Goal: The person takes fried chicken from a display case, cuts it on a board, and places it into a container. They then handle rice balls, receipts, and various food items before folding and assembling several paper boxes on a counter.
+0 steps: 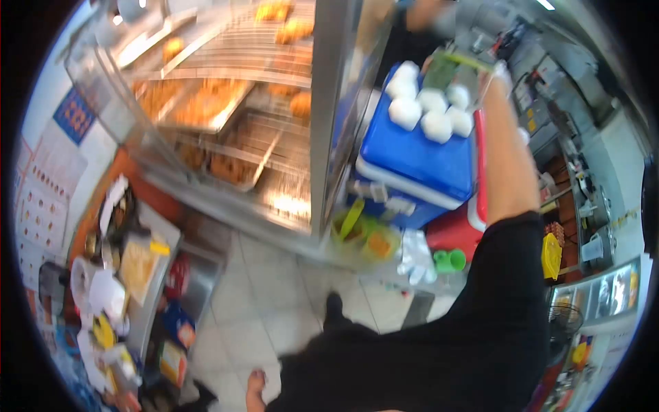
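My right arm reaches up over the coolers. At its end, my right hand (500, 73), blurred and whitish as if gloved, is closed on one end of a green strip (468, 62). Beside the strip, a dark green packet (441, 74) lies behind several round white bundles (434, 113) on a blue cooler lid (419, 152). Low in the view hangs my left hand (256, 386), small and partly cut off by my dark clothing; its fingers are too unclear to read, and nothing is seen near it but floor.
A glass-fronted display case (206, 151) holds trays of fried food. A red cooler (456, 233) stands beside the blue one, with green cups (449, 261), a plastic glove (417, 257) and food tubs (377, 244) below. A cluttered counter (154, 275) is left; another person's blurred arm shows at top.
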Tool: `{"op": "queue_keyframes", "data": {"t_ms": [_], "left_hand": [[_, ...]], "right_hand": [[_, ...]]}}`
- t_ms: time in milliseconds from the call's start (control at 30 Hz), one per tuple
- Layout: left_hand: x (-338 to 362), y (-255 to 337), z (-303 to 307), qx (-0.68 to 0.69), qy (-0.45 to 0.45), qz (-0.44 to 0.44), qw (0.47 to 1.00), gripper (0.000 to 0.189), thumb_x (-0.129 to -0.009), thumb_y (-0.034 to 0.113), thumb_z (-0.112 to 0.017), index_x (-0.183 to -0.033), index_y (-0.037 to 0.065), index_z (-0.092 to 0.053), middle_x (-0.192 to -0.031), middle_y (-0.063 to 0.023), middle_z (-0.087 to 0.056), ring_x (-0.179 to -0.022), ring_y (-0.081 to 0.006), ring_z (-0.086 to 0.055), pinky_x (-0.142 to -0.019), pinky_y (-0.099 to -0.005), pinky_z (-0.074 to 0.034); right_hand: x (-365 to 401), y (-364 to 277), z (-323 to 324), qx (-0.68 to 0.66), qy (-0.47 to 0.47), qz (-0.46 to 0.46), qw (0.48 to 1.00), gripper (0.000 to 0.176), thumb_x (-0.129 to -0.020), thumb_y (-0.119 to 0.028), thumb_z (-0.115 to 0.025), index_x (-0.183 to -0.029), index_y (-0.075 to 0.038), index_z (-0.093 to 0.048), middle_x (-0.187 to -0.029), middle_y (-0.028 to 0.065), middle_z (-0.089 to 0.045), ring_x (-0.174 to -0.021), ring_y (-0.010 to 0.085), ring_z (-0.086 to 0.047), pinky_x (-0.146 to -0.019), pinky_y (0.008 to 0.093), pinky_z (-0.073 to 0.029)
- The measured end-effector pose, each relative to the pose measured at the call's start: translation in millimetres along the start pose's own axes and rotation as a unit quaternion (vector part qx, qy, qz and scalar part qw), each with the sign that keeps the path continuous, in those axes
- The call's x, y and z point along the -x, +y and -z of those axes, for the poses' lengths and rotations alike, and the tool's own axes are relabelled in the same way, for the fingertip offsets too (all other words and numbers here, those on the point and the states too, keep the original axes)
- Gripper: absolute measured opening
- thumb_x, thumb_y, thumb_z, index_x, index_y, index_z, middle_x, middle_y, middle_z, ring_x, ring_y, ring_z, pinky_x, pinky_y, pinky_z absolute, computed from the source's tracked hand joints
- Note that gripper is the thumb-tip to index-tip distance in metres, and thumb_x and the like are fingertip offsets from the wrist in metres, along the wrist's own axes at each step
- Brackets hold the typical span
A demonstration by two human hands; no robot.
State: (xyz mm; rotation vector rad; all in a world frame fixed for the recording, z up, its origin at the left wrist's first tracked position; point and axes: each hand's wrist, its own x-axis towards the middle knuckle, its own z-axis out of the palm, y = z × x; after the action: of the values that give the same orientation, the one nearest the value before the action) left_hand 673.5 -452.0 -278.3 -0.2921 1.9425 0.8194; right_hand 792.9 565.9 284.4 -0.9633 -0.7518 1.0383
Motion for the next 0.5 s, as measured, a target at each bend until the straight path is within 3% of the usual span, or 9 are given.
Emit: {"op": "queue_keyframes", "data": {"t_ms": [100,267,300,333,367,400,433,467,500], "left_hand": [[0.7,13.7,7.5,-0.344,0.062,-0.153,0.924,0.032,-0.096,0.029,-0.048,-0.107,0.004,-0.064,-0.099,-0.0152,-0.067,-0.099,-0.0302,-0.064,-0.086,-0.0409,-0.051],[-52.4,-41.7,-0.3,-0.458,-0.026,-0.269,0.847,0.034,-0.095,0.026,-0.052,-0.120,0.005,-0.062,-0.109,-0.0171,-0.067,-0.093,-0.0379,-0.065,-0.076,-0.0547,-0.053],[-44.2,-56.7,1.3,-0.520,-0.055,-0.393,0.757,0.037,-0.095,0.026,-0.053,-0.125,0.006,-0.061,-0.111,-0.0162,-0.067,-0.092,-0.0376,-0.066,-0.073,-0.0573,-0.053],[-51.6,-52.6,-4.8,-0.316,-0.170,-0.100,0.928,0.037,-0.095,0.024,-0.055,-0.127,0.007,-0.060,-0.111,-0.0154,-0.067,-0.091,-0.0349,-0.066,-0.070,-0.0582,-0.053],[-65.4,-58.7,-14.4,-0.092,-0.101,0.197,0.971,0.037,-0.094,0.022,-0.056,-0.128,0.008,-0.059,-0.111,-0.0146,-0.067,-0.089,-0.0323,-0.067,-0.067,-0.0590,-0.054],[-66.7,-63.4,-15.2,-0.142,-0.135,0.043,0.980,0.034,-0.092,0.017,-0.059,-0.124,0.005,-0.061,-0.112,-0.0155,-0.066,-0.086,-0.0306,-0.068,-0.067,-0.0548,-0.057],[43.9,-5.1,0.9,-0.209,-0.018,-0.287,0.935,0.031,-0.092,0.015,-0.059,-0.121,0.002,-0.062,-0.113,-0.0154,-0.066,-0.086,-0.0301,-0.068,-0.067,-0.0502,-0.059],[-34.8,-26.7,8.4,-0.399,-0.007,-0.238,0.885,0.030,-0.081,0.032,-0.063,-0.089,0.004,-0.069,-0.090,-0.0220,-0.067,-0.091,-0.0386,-0.066,-0.077,-0.0482,-0.051],[-76.1,-62.7,3.9,-0.339,-0.067,-0.154,0.926,0.028,-0.087,0.026,-0.062,-0.104,0.003,-0.065,-0.102,-0.0178,-0.066,-0.091,-0.0351,-0.067,-0.073,-0.0506,-0.054]], "right_hand": [[-19.9,-0.3,-27.0,0.123,-0.111,-0.044,0.985,0.073,-0.097,-0.068,-0.037,-0.103,0.002,-0.057,-0.073,0.0079,-0.065,-0.047,0.0122,-0.052,-0.039,0.0223,-0.044],[-23.7,-22.4,-43.4,0.105,-0.169,0.128,0.972,0.070,-0.099,-0.065,-0.038,-0.104,-0.002,-0.066,-0.081,0.0048,-0.069,-0.053,0.0098,-0.052,-0.045,0.0226,-0.041],[17.3,-41.3,-40.0,0.010,-0.202,0.137,0.970,0.063,-0.103,-0.056,-0.039,-0.111,-0.001,-0.066,-0.079,0.0032,-0.067,-0.059,0.0095,-0.053,-0.050,0.0221,-0.041],[49.9,-59.1,-34.1,0.007,-0.198,0.182,0.963,0.057,-0.105,-0.049,-0.039,-0.114,0.002,-0.065,-0.080,0.0018,-0.063,-0.063,0.0091,-0.051,-0.053,0.0206,-0.039],[56.7,-73.3,-18.3,-0.160,-0.317,0.134,0.925,0.050,-0.105,-0.042,-0.042,-0.113,0.003,-0.063,-0.082,0.0012,-0.058,-0.065,0.0101,-0.045,-0.054,0.0216,-0.036],[55.3,-91.9,3.9,-0.274,-0.583,0.029,0.765,0.044,-0.103,-0.035,-0.047,-0.114,0.004,-0.061,-0.078,-0.0002,-0.050,-0.065,0.0110,-0.039,-0.059,0.0270,-0.035],[129.1,-108.5,12.4,-0.274,-0.463,0.088,0.838,0.043,-0.100,-0.032,-0.054,-0.118,0.007,-0.056,-0.075,-0.0019,-0.039,-0.066,0.0115,-0.036,-0.061,0.0275,-0.033],[187.2,-116.3,22.5,-0.279,-0.541,0.117,0.785,0.031,-0.098,-0.031,-0.055,-0.104,0.000,-0.057,-0.072,-0.0015,-0.039,-0.067,0.0120,-0.035,-0.065,0.0313,-0.033],[218.2,-119.8,33.6,-0.309,-0.651,0.040,0.693,0.025,-0.097,-0.030,-0.056,-0.085,-0.008,-0.054,-0.069,-0.0016,-0.040,-0.068,0.0121,-0.036,-0.068,0.0339,-0.033]]}}
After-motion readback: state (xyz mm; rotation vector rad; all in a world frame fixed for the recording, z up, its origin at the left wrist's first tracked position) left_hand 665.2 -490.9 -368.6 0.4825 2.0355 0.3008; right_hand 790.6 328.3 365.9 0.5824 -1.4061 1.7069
